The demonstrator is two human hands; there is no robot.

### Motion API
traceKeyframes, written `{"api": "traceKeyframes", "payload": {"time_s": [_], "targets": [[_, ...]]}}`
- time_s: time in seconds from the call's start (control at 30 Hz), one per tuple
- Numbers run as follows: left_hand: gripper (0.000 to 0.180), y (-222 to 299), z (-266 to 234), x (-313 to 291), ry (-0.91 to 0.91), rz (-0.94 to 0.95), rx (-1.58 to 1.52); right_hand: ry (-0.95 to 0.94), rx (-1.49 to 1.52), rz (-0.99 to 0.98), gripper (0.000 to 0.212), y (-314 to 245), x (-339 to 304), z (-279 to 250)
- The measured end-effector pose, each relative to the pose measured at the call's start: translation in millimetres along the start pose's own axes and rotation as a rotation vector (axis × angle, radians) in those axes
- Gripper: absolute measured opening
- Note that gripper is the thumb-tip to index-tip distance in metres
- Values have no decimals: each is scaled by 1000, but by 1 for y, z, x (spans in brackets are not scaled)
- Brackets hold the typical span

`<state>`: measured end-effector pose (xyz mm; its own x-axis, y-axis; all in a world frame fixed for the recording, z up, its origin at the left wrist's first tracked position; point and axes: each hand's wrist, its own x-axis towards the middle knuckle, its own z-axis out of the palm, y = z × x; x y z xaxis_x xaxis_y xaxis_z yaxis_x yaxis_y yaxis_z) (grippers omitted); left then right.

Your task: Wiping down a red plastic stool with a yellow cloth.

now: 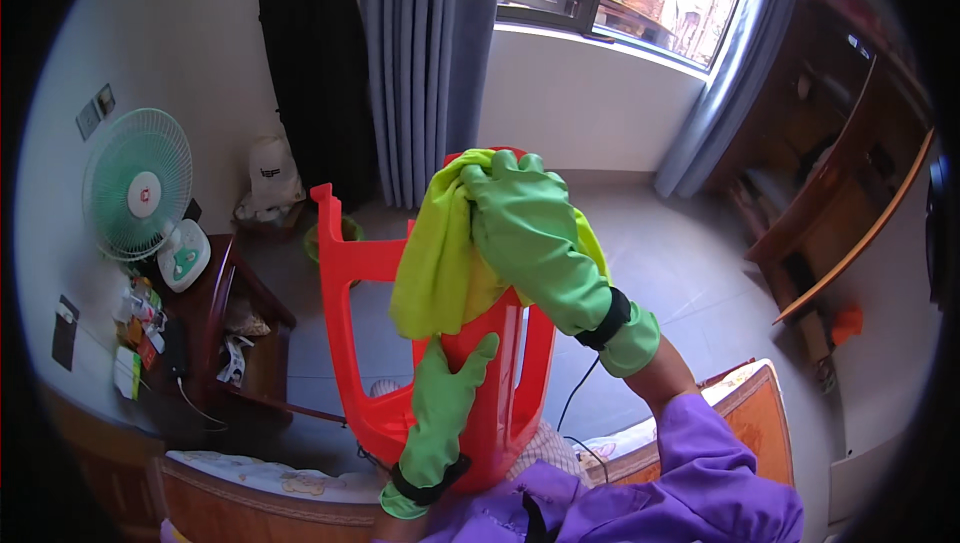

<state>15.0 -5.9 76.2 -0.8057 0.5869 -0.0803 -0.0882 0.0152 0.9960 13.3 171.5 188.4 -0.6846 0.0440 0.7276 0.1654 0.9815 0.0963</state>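
A red plastic stool (345, 263) is tipped over in front of me, its legs and open frame turned toward the left. My right hand (535, 233), in a green rubber glove, presses a yellow-green cloth (430, 278) onto the upper part of the stool. The fingers curl over the cloth, which drapes down on both sides of the hand. Lower down, my left hand (440, 403), gloved the same way, grips the stool's near side below the cloth with the thumb apart; some of its fingers are hidden. Dark bands circle both gloved wrists.
At left, a green fan (145, 193) stands by a dark wooden cabinet (215, 343) with small items and a cable. A tall black case (320, 83) leans near the curtain (420, 73). Wooden furniture with an open door (850, 233) is on the right. Padded wooden edges (740, 413) flank me.
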Motion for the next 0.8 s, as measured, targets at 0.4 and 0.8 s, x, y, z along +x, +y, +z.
{"api": "traceKeyframes", "payload": {"time_s": [0.4, 0.8], "targets": [[73, -20, 1, 5, 5, 52, -18, -43, 870, 181, 31, -5, -40, -2], [68, -42, -2, 12, -71, -18, -34, -254, 321, 67, 31, -23, -46, -22]]}}
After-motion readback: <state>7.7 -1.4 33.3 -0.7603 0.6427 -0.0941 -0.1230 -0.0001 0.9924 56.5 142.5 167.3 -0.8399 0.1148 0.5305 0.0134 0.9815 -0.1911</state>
